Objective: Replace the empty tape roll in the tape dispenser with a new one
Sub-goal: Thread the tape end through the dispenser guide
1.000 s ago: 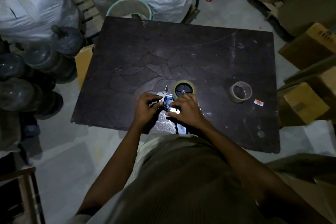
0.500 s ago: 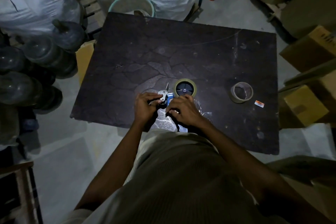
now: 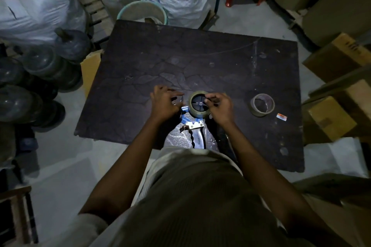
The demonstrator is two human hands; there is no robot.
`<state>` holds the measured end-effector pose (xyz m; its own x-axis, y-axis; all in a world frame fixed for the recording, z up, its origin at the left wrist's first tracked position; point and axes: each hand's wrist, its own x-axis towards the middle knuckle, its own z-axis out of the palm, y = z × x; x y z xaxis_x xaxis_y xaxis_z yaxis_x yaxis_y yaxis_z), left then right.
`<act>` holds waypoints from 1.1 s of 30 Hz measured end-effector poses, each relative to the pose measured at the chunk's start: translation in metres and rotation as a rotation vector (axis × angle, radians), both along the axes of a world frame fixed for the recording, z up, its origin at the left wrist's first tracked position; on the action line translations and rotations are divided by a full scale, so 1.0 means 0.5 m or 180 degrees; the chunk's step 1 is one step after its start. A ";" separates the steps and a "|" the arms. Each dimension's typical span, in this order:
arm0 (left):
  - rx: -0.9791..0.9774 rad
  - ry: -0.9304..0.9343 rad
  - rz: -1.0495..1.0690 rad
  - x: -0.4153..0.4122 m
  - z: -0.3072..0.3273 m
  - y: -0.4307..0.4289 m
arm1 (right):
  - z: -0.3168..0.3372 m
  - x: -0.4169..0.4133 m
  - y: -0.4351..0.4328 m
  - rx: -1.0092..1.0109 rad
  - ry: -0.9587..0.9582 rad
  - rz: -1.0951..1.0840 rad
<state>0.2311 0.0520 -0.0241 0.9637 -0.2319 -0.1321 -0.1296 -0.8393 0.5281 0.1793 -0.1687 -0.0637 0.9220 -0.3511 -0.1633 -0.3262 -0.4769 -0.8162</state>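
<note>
2 hands [image 3: 164,104] [image 3: 219,109] farther up, dispenser [image 3: 193,124] uncovered

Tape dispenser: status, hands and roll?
Left hand and right hand open, at the tape dispenser. New roll seated on hub. Empty core aside, clear.

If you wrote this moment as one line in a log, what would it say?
new tape roll: on tape dispenser hub | left hand: at dispenser front | right hand: fingers at roll | empty roll: lying apart on table

Two hands [image 3: 165,104], one tape dispenser [image 3: 193,124], two tape rolls [image 3: 197,104], one small label [image 3: 281,116], one dark table [image 3: 200,62]
</note>
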 end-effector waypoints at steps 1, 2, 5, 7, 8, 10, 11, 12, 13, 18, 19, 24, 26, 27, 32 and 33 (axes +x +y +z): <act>0.0354 0.0008 -0.0224 0.012 0.004 -0.013 | 0.002 0.000 0.005 -0.0044 0.0065 0.0001; 0.0656 0.0023 -0.0421 0.024 0.007 -0.027 | 0.006 -0.001 0.009 -0.0089 0.0138 0.0026; 0.1187 0.0229 -0.0691 0.050 0.005 -0.058 | 0.009 -0.005 0.013 -0.0221 0.0280 0.0076; 0.1209 0.0348 -0.0733 0.057 0.004 -0.066 | 0.008 -0.007 0.009 -0.0229 0.0265 0.0026; 0.1181 0.0387 -0.0765 0.059 0.007 -0.068 | 0.009 -0.009 0.007 -0.0206 0.0258 0.0006; 0.1173 0.0480 -0.0775 0.063 0.010 -0.067 | 0.006 -0.011 0.005 -0.0119 0.0260 -0.0022; 0.1233 0.0550 -0.0769 0.065 0.011 -0.066 | 0.006 -0.012 0.006 -0.0077 0.0262 0.0006; 0.1317 0.0611 -0.0780 0.064 0.011 -0.066 | 0.009 -0.013 0.008 -0.0059 0.0281 0.0050; 0.1385 0.0633 -0.0798 0.062 0.010 -0.066 | 0.014 -0.013 0.012 -0.0081 0.0284 0.0120; 0.1381 0.0267 -0.0666 0.043 -0.014 -0.068 | 0.028 -0.014 0.010 -0.0423 0.0435 0.0447; 0.1349 0.0226 -0.0678 0.042 -0.017 -0.069 | 0.028 -0.016 0.007 -0.0484 0.0440 0.0513; 0.1179 0.0390 -0.0684 0.047 -0.015 -0.075 | 0.027 -0.024 0.008 -0.0765 0.0394 0.0791; 0.1077 0.0438 -0.0615 0.050 -0.017 -0.076 | 0.028 -0.025 0.008 -0.0819 0.0423 0.0841; 0.1053 0.0420 -0.0585 0.052 -0.017 -0.075 | 0.028 -0.025 0.007 -0.0825 0.0418 0.0852; 0.1026 0.0269 -0.0439 0.061 -0.030 -0.057 | 0.026 -0.023 0.003 -0.0822 0.0491 0.0876; 0.1023 0.0239 -0.0428 0.063 -0.030 -0.056 | 0.027 -0.023 0.002 -0.0825 0.0492 0.0879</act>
<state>0.2627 0.0239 -0.0389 0.9122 -0.2912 -0.2883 -0.2211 -0.9421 0.2521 0.1678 -0.1675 -0.0503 0.9589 -0.1414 -0.2460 -0.2664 -0.7472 -0.6088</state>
